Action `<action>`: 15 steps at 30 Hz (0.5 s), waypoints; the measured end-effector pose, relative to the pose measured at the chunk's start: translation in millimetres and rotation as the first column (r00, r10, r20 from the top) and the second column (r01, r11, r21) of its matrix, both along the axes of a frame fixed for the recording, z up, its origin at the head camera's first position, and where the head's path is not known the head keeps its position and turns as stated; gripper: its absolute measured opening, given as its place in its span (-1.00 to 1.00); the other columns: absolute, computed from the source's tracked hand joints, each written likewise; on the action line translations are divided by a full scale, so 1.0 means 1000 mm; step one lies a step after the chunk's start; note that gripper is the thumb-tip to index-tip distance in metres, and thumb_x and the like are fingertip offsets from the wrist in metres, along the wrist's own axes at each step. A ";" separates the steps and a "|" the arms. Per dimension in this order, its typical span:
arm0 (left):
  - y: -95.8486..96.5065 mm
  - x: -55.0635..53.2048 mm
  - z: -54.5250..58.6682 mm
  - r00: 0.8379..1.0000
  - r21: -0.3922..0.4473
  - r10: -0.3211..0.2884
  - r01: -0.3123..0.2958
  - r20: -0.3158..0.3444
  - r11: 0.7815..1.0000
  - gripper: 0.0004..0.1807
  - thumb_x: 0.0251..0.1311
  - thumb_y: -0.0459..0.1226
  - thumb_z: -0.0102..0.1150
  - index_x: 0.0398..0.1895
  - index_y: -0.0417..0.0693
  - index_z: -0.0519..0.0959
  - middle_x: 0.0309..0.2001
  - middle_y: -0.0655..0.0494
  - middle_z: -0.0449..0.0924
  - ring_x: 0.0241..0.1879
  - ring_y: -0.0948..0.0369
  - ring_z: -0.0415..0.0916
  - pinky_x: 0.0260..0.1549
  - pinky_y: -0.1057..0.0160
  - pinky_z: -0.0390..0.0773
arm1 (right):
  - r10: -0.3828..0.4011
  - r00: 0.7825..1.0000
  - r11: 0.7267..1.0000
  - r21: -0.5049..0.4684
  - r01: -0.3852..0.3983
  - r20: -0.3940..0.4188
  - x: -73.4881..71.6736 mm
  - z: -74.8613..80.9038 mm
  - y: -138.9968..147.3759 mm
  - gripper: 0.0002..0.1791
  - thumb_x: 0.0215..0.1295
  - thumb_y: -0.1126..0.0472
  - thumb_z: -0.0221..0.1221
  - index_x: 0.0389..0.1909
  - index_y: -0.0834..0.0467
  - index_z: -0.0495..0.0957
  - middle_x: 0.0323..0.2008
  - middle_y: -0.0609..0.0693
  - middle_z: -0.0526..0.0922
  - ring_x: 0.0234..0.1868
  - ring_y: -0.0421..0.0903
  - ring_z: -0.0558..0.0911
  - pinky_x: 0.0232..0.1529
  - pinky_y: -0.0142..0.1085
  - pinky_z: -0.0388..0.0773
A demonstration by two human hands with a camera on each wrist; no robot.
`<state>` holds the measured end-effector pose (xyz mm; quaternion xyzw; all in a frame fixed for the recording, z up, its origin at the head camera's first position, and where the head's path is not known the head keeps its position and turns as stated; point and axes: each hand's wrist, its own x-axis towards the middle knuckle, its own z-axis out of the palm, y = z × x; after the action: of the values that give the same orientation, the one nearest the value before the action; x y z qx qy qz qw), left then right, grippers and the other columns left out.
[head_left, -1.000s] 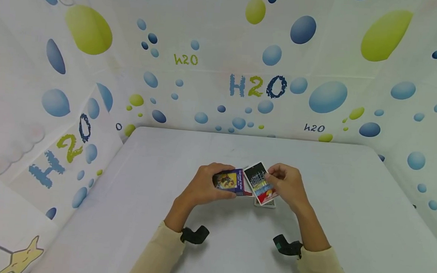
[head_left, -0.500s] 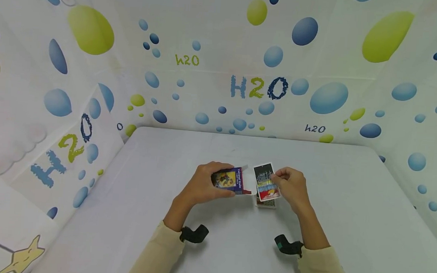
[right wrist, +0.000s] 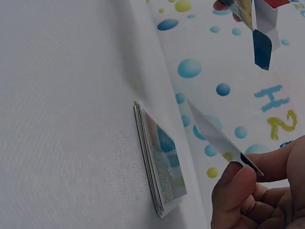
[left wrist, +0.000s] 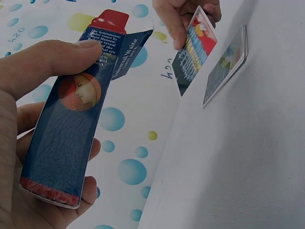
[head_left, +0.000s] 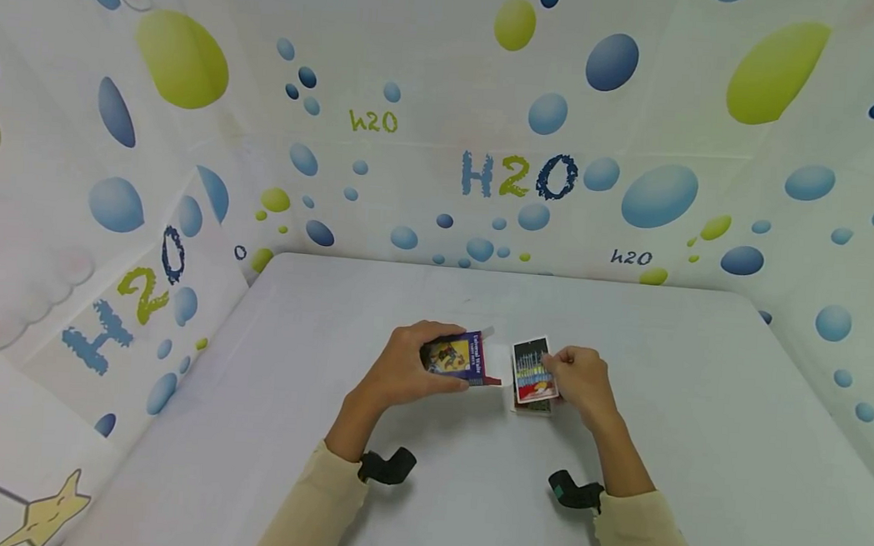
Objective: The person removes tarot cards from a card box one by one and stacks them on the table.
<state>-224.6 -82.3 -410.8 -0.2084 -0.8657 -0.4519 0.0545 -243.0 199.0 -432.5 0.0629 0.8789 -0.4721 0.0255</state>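
My left hand (head_left: 403,369) grips a dark blue tarot card box (head_left: 453,357), thumb on one side and fingers on the other. In the left wrist view the box (left wrist: 71,129) shows a moon face, lettering and red ends, with its end flaps folded out. My right hand (head_left: 583,380) pinches the edge of a tarot card (head_left: 533,372) with a black top and a red and yellow lower part. Under that card, a small stack of tarot cards (head_left: 536,407) lies on the table. The right wrist view shows the pinched card (right wrist: 217,131) tilted, apart from the stack (right wrist: 164,164).
A white table (head_left: 299,315) spreads around the hands. Behind it stands a white backdrop (head_left: 434,72) with blue and green drops and H2O lettering. Black wrist cameras are strapped to both forearms.
My right hand has drawn the card right, away from the box, turned it more upright and lowered it over the stack. My left hand keeps hold of the box, nearly still.
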 end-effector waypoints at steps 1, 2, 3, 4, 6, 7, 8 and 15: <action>0.000 0.000 0.000 1.000 -0.002 0.001 -0.001 0.002 1.000 -0.25 -0.15 -0.07 0.64 0.24 0.13 0.62 0.16 0.15 0.63 0.06 0.16 0.50 0.01 0.11 0.60 | 0.002 1.000 1.000 0.000 -0.002 0.007 0.000 -0.001 0.000 -0.69 0.47 0.09 0.14 -0.29 0.30 0.57 -0.32 0.16 0.64 -0.41 -0.07 0.60 -0.52 -0.31 0.61; 0.000 0.000 0.000 1.000 -0.002 0.002 -0.002 0.003 1.000 -0.25 -0.15 -0.07 0.65 0.24 0.13 0.62 0.16 0.15 0.63 0.06 0.16 0.50 0.01 0.11 0.60 | 0.002 1.000 1.000 0.001 -0.002 0.014 -0.001 -0.002 0.000 -0.69 0.47 0.09 0.14 -0.30 0.30 0.57 -0.33 0.15 0.64 -0.41 -0.08 0.60 -0.52 -0.32 0.60; 0.000 0.000 0.000 1.000 -0.001 0.002 -0.002 0.004 1.000 -0.25 -0.15 -0.08 0.65 0.24 0.13 0.62 0.16 0.15 0.63 0.06 0.16 0.50 0.01 0.11 0.60 | 0.001 1.000 1.000 0.004 -0.001 0.019 -0.001 -0.002 0.000 -0.69 0.47 0.09 0.14 -0.30 0.30 0.57 -0.34 0.15 0.64 -0.41 -0.08 0.59 -0.53 -0.32 0.59; -0.001 0.000 -0.001 1.000 0.000 0.001 -0.001 0.002 1.000 -0.25 -0.15 -0.08 0.65 0.24 0.13 0.62 0.16 0.15 0.63 0.06 0.16 0.50 0.01 0.10 0.59 | 0.000 1.000 1.000 0.008 -0.001 0.023 -0.001 -0.003 0.000 -0.69 0.47 0.10 0.14 -0.31 0.29 0.58 -0.34 0.14 0.64 -0.42 -0.09 0.58 -0.54 -0.32 0.57; -0.001 -0.001 -0.001 1.000 0.003 0.000 0.000 -0.002 1.000 -0.25 -0.16 -0.08 0.65 0.24 0.12 0.62 0.16 0.15 0.63 0.06 0.16 0.50 0.02 0.10 0.59 | 0.003 1.000 1.000 0.019 -0.003 0.026 -0.002 -0.004 -0.001 -0.70 0.46 0.11 0.14 -0.31 0.30 0.59 -0.36 0.13 0.64 -0.45 -0.10 0.55 -0.56 -0.33 0.52; -0.001 -0.001 -0.001 1.000 0.004 0.000 0.000 -0.004 1.000 -0.25 -0.16 -0.08 0.65 0.24 0.12 0.62 0.16 0.15 0.63 0.06 0.16 0.50 0.02 0.09 0.59 | 0.003 1.000 1.000 0.028 -0.003 0.029 -0.002 -0.004 -0.001 -0.70 0.45 0.11 0.15 -0.31 0.29 0.59 -0.38 0.11 0.64 -0.47 -0.11 0.53 -0.57 -0.33 0.48; -0.001 -0.001 -0.001 1.000 0.005 -0.001 0.001 -0.006 1.000 -0.25 -0.15 -0.08 0.65 0.24 0.12 0.62 0.16 0.16 0.63 0.07 0.16 0.50 0.02 0.09 0.59 | 0.004 0.999 0.999 0.036 -0.005 0.032 -0.003 -0.005 -0.002 -0.70 0.45 0.10 0.14 -0.32 0.29 0.59 -0.38 0.10 0.63 -0.49 -0.12 0.51 -0.58 -0.33 0.44; -0.001 -0.001 -0.001 1.000 0.008 -0.011 0.011 -0.010 1.000 -0.24 -0.15 -0.08 0.64 0.24 0.08 0.62 0.15 0.14 0.63 0.06 0.16 0.50 0.01 0.10 0.60 | 0.020 0.999 0.996 0.087 -0.022 0.026 -0.004 -0.009 -0.004 -0.69 0.44 0.09 0.14 -0.38 0.26 0.58 -0.42 0.08 0.61 -0.54 -0.12 0.44 -0.60 -0.30 0.34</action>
<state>-226.0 -83.8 -412.1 -0.2151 -0.8623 -0.4548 0.0571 -246.9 195.1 -441.5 0.0606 0.8989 -0.4323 0.0389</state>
